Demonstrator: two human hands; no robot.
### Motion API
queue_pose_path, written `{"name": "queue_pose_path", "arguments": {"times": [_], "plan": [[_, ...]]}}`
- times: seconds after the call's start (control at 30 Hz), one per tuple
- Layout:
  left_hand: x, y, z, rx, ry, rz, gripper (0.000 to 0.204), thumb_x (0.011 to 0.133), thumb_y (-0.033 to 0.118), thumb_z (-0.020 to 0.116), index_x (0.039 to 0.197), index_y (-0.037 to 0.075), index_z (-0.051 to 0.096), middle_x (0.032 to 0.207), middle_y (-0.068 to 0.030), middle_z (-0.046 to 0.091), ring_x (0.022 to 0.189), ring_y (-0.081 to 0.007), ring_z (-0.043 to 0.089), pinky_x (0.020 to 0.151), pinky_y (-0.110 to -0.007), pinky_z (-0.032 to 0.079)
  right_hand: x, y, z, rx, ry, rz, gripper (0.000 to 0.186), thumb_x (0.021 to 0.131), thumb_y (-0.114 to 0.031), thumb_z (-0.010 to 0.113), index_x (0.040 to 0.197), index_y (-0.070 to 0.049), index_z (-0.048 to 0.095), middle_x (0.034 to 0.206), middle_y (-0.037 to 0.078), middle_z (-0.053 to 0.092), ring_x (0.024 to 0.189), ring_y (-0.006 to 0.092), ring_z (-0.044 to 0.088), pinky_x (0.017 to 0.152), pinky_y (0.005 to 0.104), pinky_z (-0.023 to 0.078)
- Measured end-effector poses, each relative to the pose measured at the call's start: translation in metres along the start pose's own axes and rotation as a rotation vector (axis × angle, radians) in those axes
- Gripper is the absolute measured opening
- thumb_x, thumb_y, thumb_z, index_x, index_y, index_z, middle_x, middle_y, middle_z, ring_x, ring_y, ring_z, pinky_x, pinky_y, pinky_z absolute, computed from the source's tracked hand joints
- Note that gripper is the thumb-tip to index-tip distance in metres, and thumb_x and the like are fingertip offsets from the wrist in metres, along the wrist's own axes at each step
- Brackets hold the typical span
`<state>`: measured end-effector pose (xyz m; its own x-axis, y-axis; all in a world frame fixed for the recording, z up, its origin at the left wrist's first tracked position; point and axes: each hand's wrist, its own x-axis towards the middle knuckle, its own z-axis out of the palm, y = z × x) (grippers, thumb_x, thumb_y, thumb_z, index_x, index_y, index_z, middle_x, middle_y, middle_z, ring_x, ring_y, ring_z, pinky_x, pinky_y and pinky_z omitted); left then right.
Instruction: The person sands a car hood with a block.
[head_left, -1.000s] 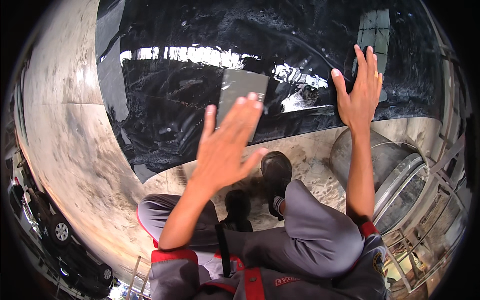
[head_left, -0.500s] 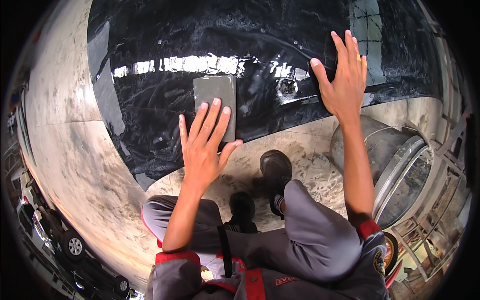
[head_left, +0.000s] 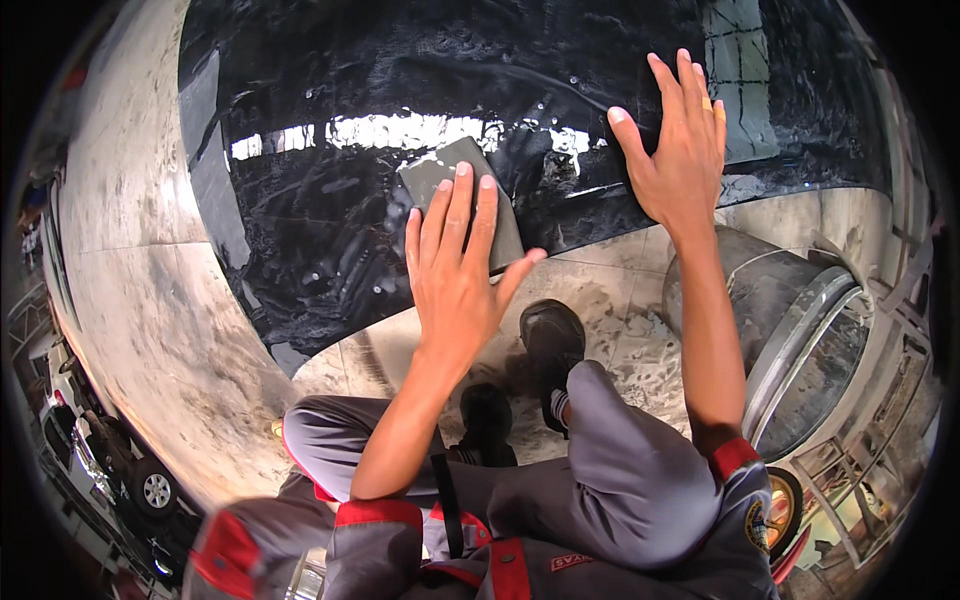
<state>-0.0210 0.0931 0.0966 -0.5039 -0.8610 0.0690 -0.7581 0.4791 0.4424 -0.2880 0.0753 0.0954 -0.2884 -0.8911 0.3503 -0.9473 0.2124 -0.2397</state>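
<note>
A wet, glossy black panel (head_left: 330,210) with grey worn patches spreads across the top of the view. On it lies a flat grey rectangular sanding block (head_left: 503,222), set at a slant near the panel's front edge. My left hand (head_left: 455,270) rests flat over the block, its fingers stretched along the top and its thumb out past the right side. Farther right, my right hand (head_left: 680,165) is spread on the panel, fingers apart, holding nothing. A bandage-like yellow band circles one of its fingers.
A dark drum (head_left: 790,320) with a pale rim lies at the right, beside metal framing (head_left: 850,480). My shoes (head_left: 552,335) stand on the stained floor (head_left: 150,320) below the panel. Cars (head_left: 110,460) are at the lower left, near a blurred grey and red garment (head_left: 225,550).
My left hand and the sanding block have moved right and slightly away, and the block has turned aslant. My right hand has shifted slightly left and away. A grey and red garment has appeared lower left.
</note>
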Motion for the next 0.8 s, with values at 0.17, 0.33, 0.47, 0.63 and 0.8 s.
{"name": "queue_pose_path", "arguments": {"times": [0.17, 0.33, 0.47, 0.63, 0.8], "plan": [[0.009, 0.007, 0.009, -0.027, 0.082, 0.069, 0.055, 0.090, 0.011, 0.071, 0.144, 0.009, 0.058, 0.152, -0.0079, 0.053, 0.144, -0.0324, 0.044, 0.117, -0.053, 0.029, 0.000, 0.001, 0.002, 0.006, 0.021, -0.006, 0.068, 0.094, -0.052, 0.064, 0.146, -0.010, 0.053, 0.158, 0.019, 0.041, 0.147, 0.0371, 0.037, 0.119, 0.0577, 0.025], [0.015, 0.019, 0.007, -0.058, 0.021, 0.100, 0.054, 0.090, 0.010, 0.070, 0.143, 0.011, 0.059, 0.151, -0.0066, 0.054, 0.143, -0.0307, 0.046, 0.118, -0.055, 0.030, -0.001, 0.000, 0.002, -0.014, 0.030, -0.012, 0.068, 0.093, -0.053, 0.065, 0.146, -0.011, 0.053, 0.159, 0.020, 0.040, 0.147, 0.0372, 0.038, 0.119, 0.0586, 0.025], [0.014, 0.016, -0.003, -0.059, 0.034, 0.182, 0.056, 0.090, 0.008, 0.069, 0.145, 0.013, 0.058, 0.153, -0.0045, 0.053, 0.144, -0.0292, 0.045, 0.119, -0.060, 0.023, 0.001, -0.001, 0.002, -0.024, 0.010, 0.000, 0.069, 0.093, -0.053, 0.064, 0.146, -0.011, 0.052, 0.159, 0.020, 0.040, 0.147, 0.0369, 0.037, 0.119, 0.0586, 0.025], [0.020, 0.013, -0.002, -0.030, -0.020, 0.109, 0.058, 0.091, 0.008, 0.068, 0.147, 0.014, 0.055, 0.155, -0.0014, 0.050, 0.147, -0.0287, 0.041, 0.120, -0.063, 0.018, 0.000, -0.003, 0.001, -0.020, 0.004, -0.002, 0.069, 0.093, -0.053, 0.064, 0.147, -0.011, 0.051, 0.159, 0.020, 0.039, 0.148, 0.0364, 0.036, 0.119, 0.0578, 0.025], [0.026, 0.016, -0.007, 0.038, -0.079, 0.119, 0.055, 0.092, 0.009, 0.067, 0.146, 0.014, 0.056, 0.156, -0.0007, 0.049, 0.149, -0.0315, 0.037, 0.119, -0.067, 0.016, 0.000, -0.002, 0.002, -0.026, 0.008, -0.003, 0.069, 0.093, -0.053, 0.064, 0.147, -0.011, 0.051, 0.159, 0.019, 0.040, 0.148, 0.0371, 0.036, 0.119, 0.0575, 0.025]]}}
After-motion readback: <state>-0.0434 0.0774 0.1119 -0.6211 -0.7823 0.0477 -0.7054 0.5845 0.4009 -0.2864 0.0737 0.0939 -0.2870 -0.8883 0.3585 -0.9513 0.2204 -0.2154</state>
